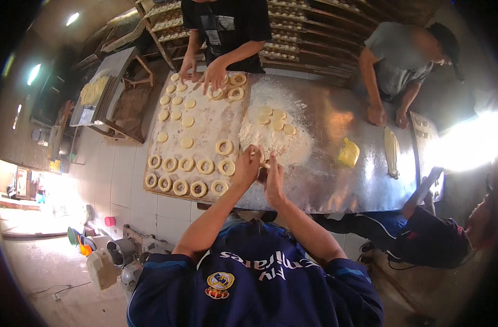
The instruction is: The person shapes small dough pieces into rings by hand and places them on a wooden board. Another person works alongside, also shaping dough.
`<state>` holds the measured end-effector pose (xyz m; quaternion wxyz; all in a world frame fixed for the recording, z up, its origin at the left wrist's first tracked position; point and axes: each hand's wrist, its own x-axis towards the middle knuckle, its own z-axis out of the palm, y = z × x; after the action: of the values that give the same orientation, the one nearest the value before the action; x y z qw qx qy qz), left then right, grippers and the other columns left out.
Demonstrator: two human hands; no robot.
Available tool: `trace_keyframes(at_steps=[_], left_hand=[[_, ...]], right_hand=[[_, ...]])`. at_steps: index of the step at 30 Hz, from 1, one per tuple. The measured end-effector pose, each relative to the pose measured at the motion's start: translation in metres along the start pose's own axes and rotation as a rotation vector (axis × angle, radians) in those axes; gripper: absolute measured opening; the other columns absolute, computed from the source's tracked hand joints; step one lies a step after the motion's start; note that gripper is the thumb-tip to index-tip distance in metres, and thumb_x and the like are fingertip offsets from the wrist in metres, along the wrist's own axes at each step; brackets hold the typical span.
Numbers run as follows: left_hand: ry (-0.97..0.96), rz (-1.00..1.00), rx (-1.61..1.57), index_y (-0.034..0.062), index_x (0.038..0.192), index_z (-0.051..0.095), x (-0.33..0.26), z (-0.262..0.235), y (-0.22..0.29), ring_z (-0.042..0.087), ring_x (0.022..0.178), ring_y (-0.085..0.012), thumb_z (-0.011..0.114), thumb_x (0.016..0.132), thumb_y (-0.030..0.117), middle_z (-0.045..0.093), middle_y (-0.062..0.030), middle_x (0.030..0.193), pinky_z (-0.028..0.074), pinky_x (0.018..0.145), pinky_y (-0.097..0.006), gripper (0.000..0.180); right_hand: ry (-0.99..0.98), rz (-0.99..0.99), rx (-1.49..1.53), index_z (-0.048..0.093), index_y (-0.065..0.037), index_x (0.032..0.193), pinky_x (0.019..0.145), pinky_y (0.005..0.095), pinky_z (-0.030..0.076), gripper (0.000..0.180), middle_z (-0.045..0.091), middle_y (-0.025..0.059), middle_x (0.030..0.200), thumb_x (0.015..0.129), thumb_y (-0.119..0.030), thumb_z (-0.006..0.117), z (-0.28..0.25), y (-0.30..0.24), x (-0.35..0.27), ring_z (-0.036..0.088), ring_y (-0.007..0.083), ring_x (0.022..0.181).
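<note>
My left hand [247,167] and my right hand [273,179] meet over the near edge of the metal table, fingers closed around a small pale piece of dough [261,158]. Its exact shape is mostly hidden by my fingers. Just beyond them, several flat dough discs [277,125] lie in a patch of white flour [295,146]. To the left, a floured wooden board [201,131] carries dough rings [205,166] in rows near me, with smaller dough discs [188,121] farther up.
Across the board, a co-worker's hands [213,73] handle dough. Another person [399,62] stands at the far right beside a long dough strip [391,152]. A yellow bag or lump [348,152] sits on the table. A third person [431,240] is at the near right. Loaded racks [284,32] stand behind.
</note>
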<state>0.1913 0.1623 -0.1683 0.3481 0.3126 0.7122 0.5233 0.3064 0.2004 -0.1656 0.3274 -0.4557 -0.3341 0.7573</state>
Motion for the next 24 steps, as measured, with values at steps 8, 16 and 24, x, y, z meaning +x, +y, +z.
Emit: trace_keyframes(at_steps=[8,16,24], left_hand=[[-0.038,0.140,0.141,0.0056,0.122,0.062,0.003,-0.079,-0.025,0.065,0.078,-0.0124,0.063,0.110,0.028,0.067,0.0020,0.092,0.055,0.065,-0.033,0.026],[0.101,0.120,-0.028,0.0019,0.135,0.069,0.048,-0.188,-0.058,0.071,0.090,-0.0157,0.066,0.106,0.006,0.075,-0.0084,0.109,0.059,0.076,-0.033,0.030],[0.132,0.306,0.606,0.0025,0.123,0.069,0.074,-0.215,-0.098,0.065,0.108,-0.0425,0.070,0.093,0.004,0.067,-0.0191,0.114,0.055,0.092,-0.050,0.030]], right_hand=[[-0.047,-0.112,-0.288,0.073,0.005,0.103,0.070,0.0354,0.051,0.062,0.070,0.0093,0.086,0.112,-0.053,0.051,0.066,0.054,0.020,0.065,0.0169,0.081],[-0.194,-0.487,-0.554,0.066,0.002,0.125,0.093,0.0350,0.057,0.026,0.072,0.0146,0.111,0.100,-0.005,0.070,0.149,0.073,0.073,0.071,0.0236,0.105],[0.187,-0.595,-0.712,0.062,0.000,0.114,0.089,0.0438,0.057,0.017,0.069,0.0158,0.099,0.098,0.000,0.066,0.129,0.078,0.074,0.072,0.0325,0.094]])
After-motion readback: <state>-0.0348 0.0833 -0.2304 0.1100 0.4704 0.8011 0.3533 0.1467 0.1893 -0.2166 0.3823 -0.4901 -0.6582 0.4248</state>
